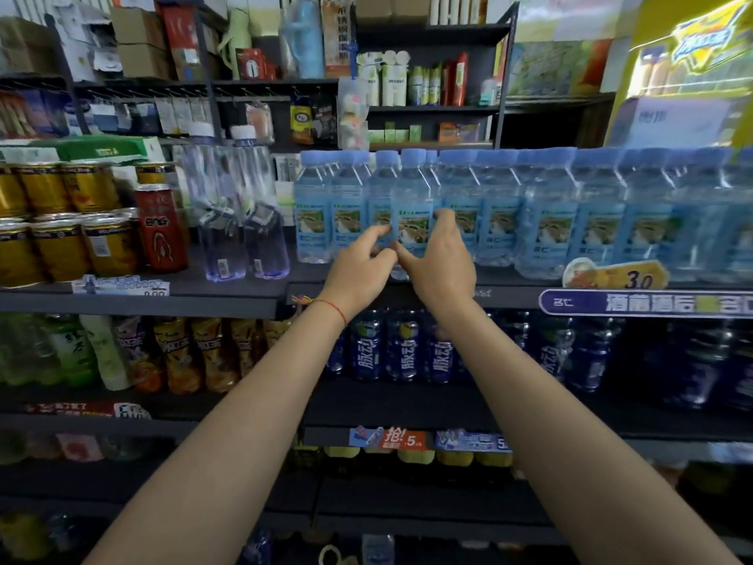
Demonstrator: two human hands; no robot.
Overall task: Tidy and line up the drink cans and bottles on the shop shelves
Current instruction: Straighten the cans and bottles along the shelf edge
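Observation:
A row of light-blue water bottles with blue caps runs along the dark shelf (pixel 228 285) from the middle to the right edge. One of them, a blue-capped bottle (pixel 413 189), stands slightly forward of the row. My left hand (pixel 360 265) and my right hand (pixel 438 254) are both on its lower part, fingers curled around its label from either side, thumbs meeting in front. Its base is hidden behind my hands.
Two clear bottles (pixel 240 222) with white caps stand left of the blue row. A red can (pixel 161 228) and several gold cans (pixel 61 222) fill the shelf's left end. Dark blue drink bottles (pixel 403 344) and orange and green bottles sit on the shelf below.

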